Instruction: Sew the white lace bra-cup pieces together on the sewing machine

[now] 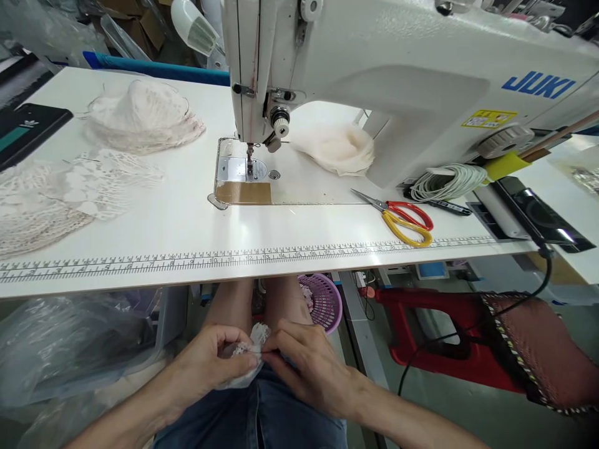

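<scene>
White lace piece [250, 352] sits in your lap, below the table [154, 224] edge, pinched from both sides. Your left hand [206, 368] curls palm-in, thumb and fingers pressed on the lace's left edge. Your right hand [309, 368] lies knuckles-up, fingertips nipping the right edge; the hands nearly touch. Both forearms angle in from the bottom corners. Up on the table: sewing machine [397, 75], scissors [402, 218], lace stacks [140, 115] at left.

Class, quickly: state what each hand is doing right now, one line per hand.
Left hand: closed, pinching the small white lace fabric piece over the lap.
Right hand: closed, fingertips pinching the same lace piece from the other side.
</scene>
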The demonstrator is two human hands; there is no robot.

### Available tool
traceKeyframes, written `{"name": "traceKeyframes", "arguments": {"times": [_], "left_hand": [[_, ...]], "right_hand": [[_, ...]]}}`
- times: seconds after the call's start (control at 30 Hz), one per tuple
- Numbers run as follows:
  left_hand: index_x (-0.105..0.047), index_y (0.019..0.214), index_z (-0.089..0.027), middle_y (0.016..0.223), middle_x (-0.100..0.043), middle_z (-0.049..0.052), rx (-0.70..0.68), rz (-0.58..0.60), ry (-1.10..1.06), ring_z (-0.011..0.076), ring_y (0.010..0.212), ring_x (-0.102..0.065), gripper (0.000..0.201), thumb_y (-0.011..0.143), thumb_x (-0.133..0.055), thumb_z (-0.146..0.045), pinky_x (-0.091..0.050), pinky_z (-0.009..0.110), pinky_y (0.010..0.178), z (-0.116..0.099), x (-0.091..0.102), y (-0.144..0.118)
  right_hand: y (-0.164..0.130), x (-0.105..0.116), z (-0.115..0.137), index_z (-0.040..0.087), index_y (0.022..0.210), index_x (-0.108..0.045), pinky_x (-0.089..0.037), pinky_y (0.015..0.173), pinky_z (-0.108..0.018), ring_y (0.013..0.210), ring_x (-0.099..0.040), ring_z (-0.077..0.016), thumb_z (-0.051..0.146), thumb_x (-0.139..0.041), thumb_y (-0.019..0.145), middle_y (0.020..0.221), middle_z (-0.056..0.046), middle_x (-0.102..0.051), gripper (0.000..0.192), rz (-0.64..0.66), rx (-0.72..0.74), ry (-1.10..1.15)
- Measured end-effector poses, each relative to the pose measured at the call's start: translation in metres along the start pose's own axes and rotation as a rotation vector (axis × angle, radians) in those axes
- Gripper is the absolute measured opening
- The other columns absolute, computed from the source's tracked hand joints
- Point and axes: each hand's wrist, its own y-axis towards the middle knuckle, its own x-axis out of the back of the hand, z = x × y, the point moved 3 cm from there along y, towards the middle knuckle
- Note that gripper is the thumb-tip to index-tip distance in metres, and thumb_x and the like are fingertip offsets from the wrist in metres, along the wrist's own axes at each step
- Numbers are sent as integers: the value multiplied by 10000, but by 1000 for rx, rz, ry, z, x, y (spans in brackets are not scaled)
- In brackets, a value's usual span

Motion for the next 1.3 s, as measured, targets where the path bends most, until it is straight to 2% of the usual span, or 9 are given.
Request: {"name": "traceKeyframes", "arguments": {"times": [0.13, 0.27, 0.4, 0.57, 0.63, 0.93, 1.1, 1.2, 1.3], "left_hand": [[-614, 679, -132, 538, -423, -59, 11, 10, 35, 81, 512, -309, 381, 624, -710, -496, -212, 198, 471, 0, 0, 2], [-642, 692, -144, 563, -488, -52, 27, -4, 82, 99, 541, -393, 363, 613, -705, -493, -285, 193, 509, -1, 2, 2], [-643, 732, -153, 594, -504, -48, 42, -1, 117, 115, 579, -428, 344, 634, -689, -480, -303, 192, 534, -2, 4, 4], [-621, 694, -138, 575, -436, -51, 2, 64, 93, 102, 557, -358, 360, 639, -684, -488, -253, 197, 515, -4, -3, 10], [-616, 674, -138, 569, -428, -48, 1, 56, 75, 102, 550, -344, 374, 629, -686, -502, -247, 204, 511, -4, -6, 10], [-634, 678, -134, 579, -441, -39, -12, 39, 52, 100, 554, -331, 370, 614, -704, -492, -232, 206, 500, 0, -8, 10], [-635, 711, -135, 582, -462, -41, 43, 50, 13, 101, 567, -348, 368, 620, -703, -485, -247, 207, 525, 1, -7, 10], [-628, 685, -141, 563, -432, -55, 40, 43, 15, 96, 552, -323, 374, 609, -708, -499, -228, 205, 513, 2, -7, 12], [-626, 682, -137, 548, -411, -61, 21, 63, 2, 90, 531, -298, 388, 600, -716, -506, -213, 207, 499, 2, -10, 14]], "right_hand": [[-5, 2, -6, 176, 858, -500, -336, 577, -227, 655, -487, -120, 154, -432, 888, 766, -12, -530, 77, 8, -77, 40], [-23, 14, -29, 185, 837, -476, -337, 569, -225, 637, -458, -121, 156, -422, 885, 748, -6, -508, 78, 7, -152, 79], [-41, 28, -44, 186, 801, -482, -347, 565, -226, 625, -467, -123, 170, -415, 912, 722, -10, -513, 132, -80, -299, 81], [-27, 20, -14, 180, 920, -535, -387, 630, -220, 722, -529, -126, 203, -450, 923, 811, -34, -569, 88, -13, -109, 180], [-17, 14, -7, 176, 942, -536, -388, 620, -222, 725, -539, -130, 218, -461, 919, 829, -38, -576, 89, 10, -96, 170], [-11, 1, -10, 180, 859, -491, -328, 564, -213, 605, -473, -105, 131, -434, 864, 742, 1, -535, 75, 53, -115, 77], [-28, 10, -26, 188, 834, -442, -309, 532, -212, 563, -418, -102, 142, -410, 880, 707, 15, -491, 72, -41, -225, 55], [-34, 16, -29, 188, 853, -461, -339, 564, -211, 603, -453, -106, 168, -413, 911, 719, 9, -508, 78, -95, -242, 93], [-29, 11, -18, 184, 905, -505, -366, 603, -214, 666, -505, -115, 214, -446, 920, 780, -12, -557, 68, -34, -167, 144]]}}
